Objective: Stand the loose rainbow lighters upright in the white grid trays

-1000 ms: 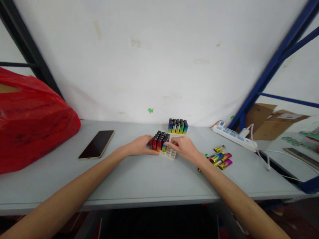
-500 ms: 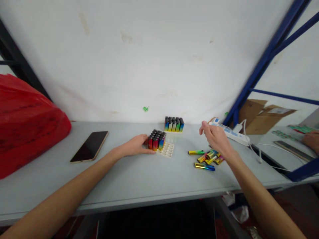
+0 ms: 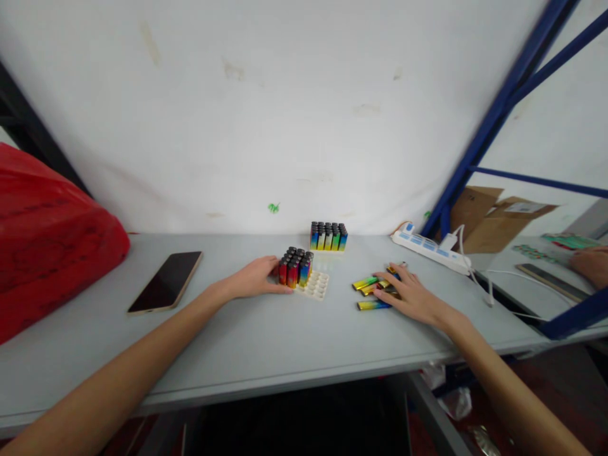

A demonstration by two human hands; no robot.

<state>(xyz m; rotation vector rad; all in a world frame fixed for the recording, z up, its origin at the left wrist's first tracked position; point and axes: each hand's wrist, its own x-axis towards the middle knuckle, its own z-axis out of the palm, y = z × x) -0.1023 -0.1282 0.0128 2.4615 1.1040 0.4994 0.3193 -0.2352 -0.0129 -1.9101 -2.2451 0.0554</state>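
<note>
Several black-topped, colourful lighters stand upright at the left side of a white tray with round holes; the tray's right part holds none. My left hand holds this group from the left, thumb in front and fingers behind. Over a loose pile of lighters lying on the table, my right hand is spread, its fingertips touching them and hiding part of the pile. A second full block of upright lighters stands further back near the wall.
On the left lie a phone and a red bag. Behind my right hand are a white power strip with cables, a blue metal frame and a cardboard box. Another person's hand shows at the far right.
My right hand has come down onto the loose lighters and its fingers have spread; some of the pile has shifted to the left. My left hand keeps its hold on the upright group.
</note>
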